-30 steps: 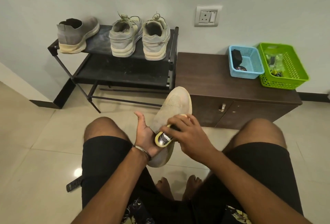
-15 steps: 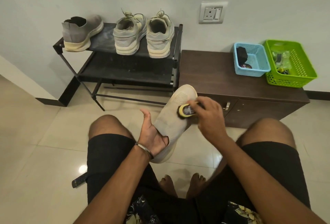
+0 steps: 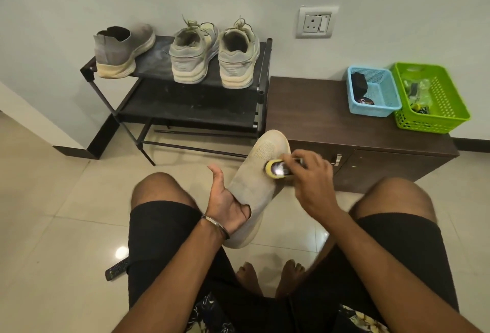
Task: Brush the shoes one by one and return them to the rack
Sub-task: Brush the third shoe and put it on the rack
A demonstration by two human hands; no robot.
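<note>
- Since a second ago the brush (image 3: 278, 169) has gone from the heel end of the held shoe (image 3: 256, 187) up to its toe part; half a second ago it was already about there.
- The right hand (image 3: 311, 183) grips the brush, fingers curled round it, and presses it on the shoe's upper.
- The left hand (image 3: 228, 204) has its fingers tucked inside the shoe's opening, thumb sticking out, holding it up between the knees, toe pointing away.
- The shoe is a pale beige knit slip-on with a cream sole.
- On the top shelf of the black rack (image 3: 185, 104) stand a grey slip-on (image 3: 122, 50) at the left and a laced pair (image 3: 214, 57) at the right, heels toward the camera.
- Beside the rack stands a brown cabinet (image 3: 313, 110) with a blue basket (image 3: 373, 94) and a green basket (image 3: 434, 99) touching each other.
- A remote (image 3: 116, 269) lies on the floor by the left leg.
</note>
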